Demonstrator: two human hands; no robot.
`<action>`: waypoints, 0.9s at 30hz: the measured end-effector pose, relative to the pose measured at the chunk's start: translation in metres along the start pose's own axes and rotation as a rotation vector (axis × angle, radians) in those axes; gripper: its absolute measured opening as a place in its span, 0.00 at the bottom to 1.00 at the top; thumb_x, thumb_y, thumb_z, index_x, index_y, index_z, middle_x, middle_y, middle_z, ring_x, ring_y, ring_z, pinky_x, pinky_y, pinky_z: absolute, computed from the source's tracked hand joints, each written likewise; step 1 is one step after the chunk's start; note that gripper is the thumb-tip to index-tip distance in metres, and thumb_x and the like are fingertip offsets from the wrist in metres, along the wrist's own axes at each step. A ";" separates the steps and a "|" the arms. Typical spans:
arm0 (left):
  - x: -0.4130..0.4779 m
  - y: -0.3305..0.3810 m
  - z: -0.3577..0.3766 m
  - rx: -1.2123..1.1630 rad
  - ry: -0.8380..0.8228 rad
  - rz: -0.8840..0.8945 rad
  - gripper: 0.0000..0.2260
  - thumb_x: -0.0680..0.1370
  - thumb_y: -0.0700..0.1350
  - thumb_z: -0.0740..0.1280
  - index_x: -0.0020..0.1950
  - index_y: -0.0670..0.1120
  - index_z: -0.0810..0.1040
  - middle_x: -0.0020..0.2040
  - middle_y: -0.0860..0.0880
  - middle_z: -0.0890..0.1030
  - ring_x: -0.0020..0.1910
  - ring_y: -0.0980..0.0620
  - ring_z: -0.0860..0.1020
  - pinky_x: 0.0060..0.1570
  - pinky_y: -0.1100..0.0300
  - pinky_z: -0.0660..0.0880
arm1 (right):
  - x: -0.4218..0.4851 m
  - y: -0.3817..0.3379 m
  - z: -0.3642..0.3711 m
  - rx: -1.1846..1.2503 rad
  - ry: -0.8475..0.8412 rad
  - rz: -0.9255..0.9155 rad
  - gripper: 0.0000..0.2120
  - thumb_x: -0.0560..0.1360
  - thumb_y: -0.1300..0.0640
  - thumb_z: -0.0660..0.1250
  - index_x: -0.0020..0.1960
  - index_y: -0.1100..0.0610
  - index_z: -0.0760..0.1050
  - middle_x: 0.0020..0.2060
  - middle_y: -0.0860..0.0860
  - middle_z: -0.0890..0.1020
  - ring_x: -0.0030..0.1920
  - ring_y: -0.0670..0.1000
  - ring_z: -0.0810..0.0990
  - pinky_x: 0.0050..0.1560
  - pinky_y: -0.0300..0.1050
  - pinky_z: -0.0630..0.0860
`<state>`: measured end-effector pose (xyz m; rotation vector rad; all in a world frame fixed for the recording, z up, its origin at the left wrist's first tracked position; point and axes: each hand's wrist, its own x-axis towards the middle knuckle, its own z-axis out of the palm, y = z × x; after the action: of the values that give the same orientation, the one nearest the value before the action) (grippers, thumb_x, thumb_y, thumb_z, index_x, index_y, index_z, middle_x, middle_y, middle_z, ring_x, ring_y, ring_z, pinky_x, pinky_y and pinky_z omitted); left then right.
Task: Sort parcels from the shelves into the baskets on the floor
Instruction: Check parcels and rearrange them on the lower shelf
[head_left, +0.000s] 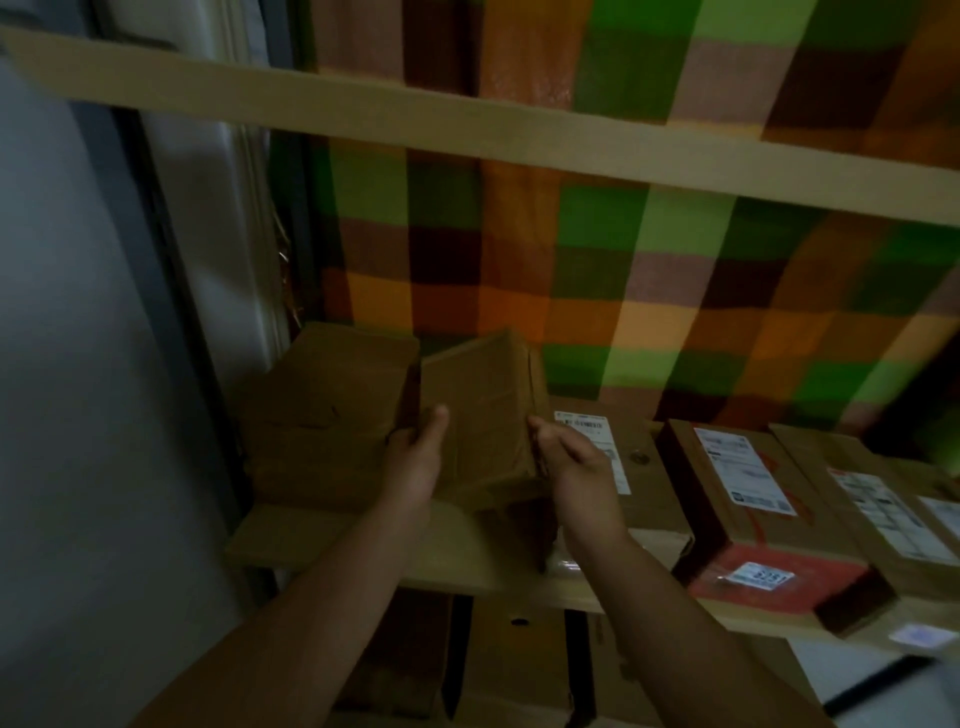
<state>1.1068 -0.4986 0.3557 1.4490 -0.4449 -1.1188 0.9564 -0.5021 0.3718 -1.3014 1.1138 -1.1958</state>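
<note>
Cardboard-brown and plain on the faces that showed, a parcel (483, 410) stood tilted up off the middle shelf (452, 551) between a person's two hands. The left hand (415, 457) gripped its left side, thumb laid on the near face. The right hand (574, 467), fingers curled, appeared to clamp the right edge, though dim light and blur left that grip unclear. At 9 o'clock of the held parcel, just beside it, sat a larger plain box (327, 410) at the shelf's end. From 3 o'clock ran a row of labelled parcels (628, 483), one with a red end (769, 571), all lying flat on the board. More cartons (519, 665) stood on the level below, at 6 o'clock. No baskets were in view, so nothing showed how many parcels had been sorted; judged by the stock on the shelves, most of the work lay ahead, with this parcel only at the pick-up stage
</note>
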 end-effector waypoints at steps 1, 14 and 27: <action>-0.002 0.001 0.001 -0.017 0.002 0.029 0.26 0.74 0.58 0.66 0.67 0.45 0.72 0.61 0.45 0.76 0.59 0.43 0.75 0.62 0.43 0.72 | -0.001 -0.002 -0.002 0.019 0.007 0.009 0.09 0.77 0.58 0.64 0.53 0.49 0.79 0.57 0.50 0.80 0.58 0.50 0.78 0.59 0.49 0.75; -0.028 0.013 0.000 0.165 -0.055 0.346 0.31 0.69 0.60 0.70 0.68 0.50 0.66 0.64 0.48 0.74 0.60 0.47 0.75 0.59 0.48 0.74 | -0.001 -0.002 -0.011 0.198 -0.047 0.235 0.29 0.67 0.59 0.74 0.65 0.54 0.65 0.56 0.52 0.79 0.55 0.55 0.80 0.58 0.57 0.76; -0.029 0.022 0.002 -0.007 -0.351 0.148 0.34 0.68 0.54 0.72 0.72 0.54 0.65 0.67 0.49 0.74 0.63 0.45 0.73 0.63 0.40 0.70 | -0.007 -0.022 -0.010 0.165 0.019 0.045 0.07 0.79 0.50 0.58 0.50 0.51 0.73 0.49 0.50 0.80 0.51 0.51 0.79 0.49 0.49 0.76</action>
<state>1.0995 -0.4816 0.3866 1.1935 -0.7806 -1.2559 0.9463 -0.4948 0.3936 -1.1362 1.0303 -1.2413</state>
